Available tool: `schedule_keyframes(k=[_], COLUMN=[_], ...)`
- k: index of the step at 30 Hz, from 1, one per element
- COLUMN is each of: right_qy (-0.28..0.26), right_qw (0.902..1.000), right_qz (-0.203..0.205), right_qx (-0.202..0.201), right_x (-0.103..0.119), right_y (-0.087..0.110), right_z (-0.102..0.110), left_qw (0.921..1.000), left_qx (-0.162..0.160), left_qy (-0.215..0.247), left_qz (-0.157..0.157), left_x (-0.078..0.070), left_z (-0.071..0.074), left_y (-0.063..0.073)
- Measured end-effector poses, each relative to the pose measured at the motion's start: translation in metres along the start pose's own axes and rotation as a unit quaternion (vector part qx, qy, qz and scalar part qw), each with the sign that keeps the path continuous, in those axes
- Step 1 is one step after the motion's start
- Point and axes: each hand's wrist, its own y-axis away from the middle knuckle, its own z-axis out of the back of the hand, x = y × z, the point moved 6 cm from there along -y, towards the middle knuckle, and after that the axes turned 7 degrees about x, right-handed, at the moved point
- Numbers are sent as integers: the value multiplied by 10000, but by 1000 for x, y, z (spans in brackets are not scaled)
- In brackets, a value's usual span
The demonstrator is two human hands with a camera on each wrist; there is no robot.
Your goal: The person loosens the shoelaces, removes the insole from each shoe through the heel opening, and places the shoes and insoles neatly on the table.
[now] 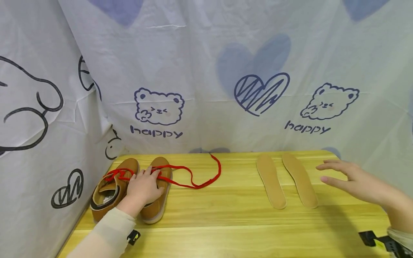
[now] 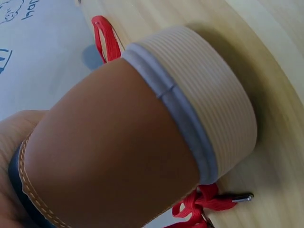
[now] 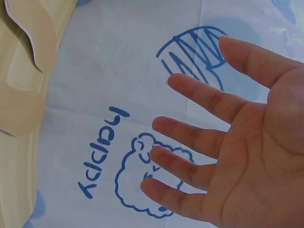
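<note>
A pair of brown shoes with red laces is at the left of the table in the head view. My left hand (image 1: pixel 145 187) lies over the opening and laces of the right-hand shoe (image 1: pixel 154 211) and grips it; parts of the fingers are hidden. The heel of that shoe (image 2: pixel 114 147) fills the left wrist view. Just left of it is the other shoe (image 1: pixel 100 211). Two tan insoles, one on the left (image 1: pixel 271 182) and one on the right (image 1: pixel 300 181), lie side by side. Right of them, my right hand (image 1: pixel 358 179) hovers with spread fingers, holding nothing.
A long red lace (image 1: pixel 201 185) trails from the right-hand shoe across the wooden table (image 1: pixel 226 222). Behind and to the left hangs a white curtain (image 1: pixel 206 118) with bear and heart drawings, close to the table edges.
</note>
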Motion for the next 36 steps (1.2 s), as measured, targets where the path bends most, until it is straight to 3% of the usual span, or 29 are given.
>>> schedule_keyframes(k=[25, 36], right_qy=[231, 214], right_qw=[9974, 9996], right_qz=[-666, -155], right_qx=[133, -52], right_x=[-29, -13], right_y=[-3, -10], right_z=[13, 14], left_qw=[9999, 9979], left_qx=[13, -450], left_qy=[134, 107], left_qz=[-59, -443], left_x=[19, 7], left_z=[3, 16], left_y=[1, 3])
